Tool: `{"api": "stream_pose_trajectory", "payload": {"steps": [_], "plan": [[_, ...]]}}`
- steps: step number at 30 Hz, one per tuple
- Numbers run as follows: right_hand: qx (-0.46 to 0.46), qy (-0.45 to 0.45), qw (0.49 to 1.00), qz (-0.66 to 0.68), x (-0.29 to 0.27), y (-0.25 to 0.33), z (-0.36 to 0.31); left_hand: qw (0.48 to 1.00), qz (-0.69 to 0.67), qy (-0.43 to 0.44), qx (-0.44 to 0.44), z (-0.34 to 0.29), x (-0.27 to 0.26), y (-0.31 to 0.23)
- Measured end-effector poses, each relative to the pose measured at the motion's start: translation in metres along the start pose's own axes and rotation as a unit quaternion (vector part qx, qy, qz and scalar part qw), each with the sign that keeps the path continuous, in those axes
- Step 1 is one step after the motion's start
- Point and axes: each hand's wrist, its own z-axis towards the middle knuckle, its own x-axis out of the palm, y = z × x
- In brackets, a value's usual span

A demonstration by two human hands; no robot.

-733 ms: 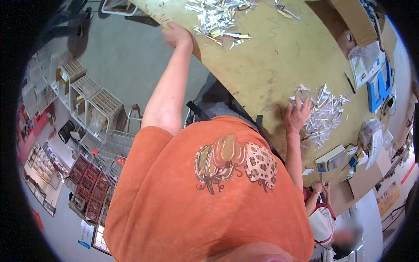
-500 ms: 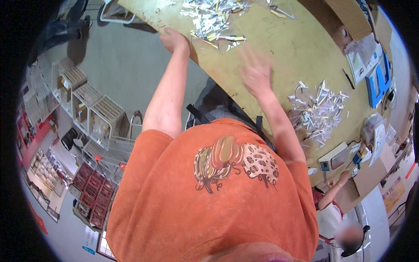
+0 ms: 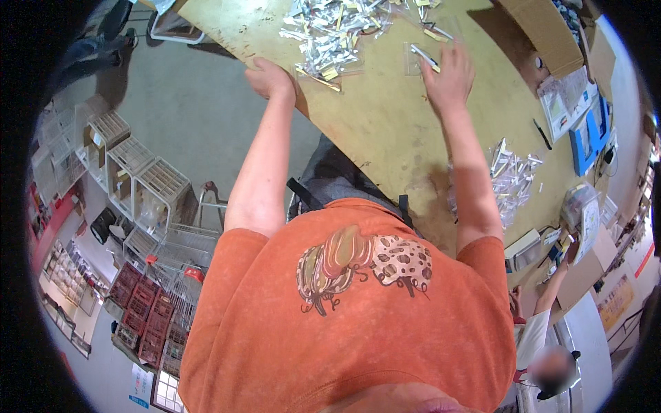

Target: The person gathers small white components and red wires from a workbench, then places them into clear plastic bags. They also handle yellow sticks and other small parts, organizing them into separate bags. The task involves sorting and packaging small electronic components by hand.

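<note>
My left hand (image 3: pixel 270 79) is at the table's near left edge, its fingers curled over the rim. Over the table, my right hand (image 3: pixel 449 76) reaches out palm down with its fingers apart. Beside its thumb lies a small clear packet (image 3: pixel 414 62) with a white and yellow stick-like piece in it; whether the thumb touches it I cannot tell. Another such packet (image 3: pixel 441 31) lies just beyond the fingertips. To the left is a large pile of white and yellow packeted pieces (image 3: pixel 323 38). A second pile (image 3: pixel 513 175) lies right of my right forearm, which partly hides it.
A cardboard box (image 3: pixel 540 34), papers (image 3: pixel 561 103), a black pen (image 3: pixel 542 134) and a blue holder (image 3: pixel 586 144) line the table's right side. Another person (image 3: pixel 544 337) works at lower right. Wire crates (image 3: pixel 158 182) stand on the floor at left.
My right hand has moved right and farther out from beside the large pile, and its motion blur is gone. A packet now shows beside its thumb. My left hand stays at the table edge.
</note>
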Motion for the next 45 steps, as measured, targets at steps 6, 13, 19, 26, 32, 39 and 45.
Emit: {"api": "stream_pose_trajectory", "payload": {"steps": [6,13,19,26,32,39,45], "plan": [[0.085,0.089,0.987,-0.103,0.013,0.014,0.044,1.0,0.018,-0.003,-0.001,0.006,0.004,0.002],[0.054,0.118,0.988,-0.086,-0.024,-0.026,-0.12,0.999,0.029,-0.011,0.017,0.002,0.003,0.002],[0.16,0.129,0.946,-0.249,-0.086,-0.117,-0.238,1.0,0.001,0.007,-0.026,-0.006,-0.005,-0.006],[0.166,0.012,0.975,-0.149,-0.082,-0.087,-0.218,0.999,0.053,-0.012,0.0,0.001,0.003,-0.008],[-0.036,0.062,0.996,0.044,-0.028,0.106,-0.073,1.0,0.023,-0.001,0.006,-0.005,-0.004,-0.017],[-0.144,0.122,0.982,-0.002,0.046,0.175,-0.032,1.0,0.02,-0.001,0.015,0.011,0.009,0.009],[-0.034,0.185,0.982,-0.03,0.007,0.13,-0.133,0.993,-0.072,0.073,0.064,0.019,0.006,0.028]]}}
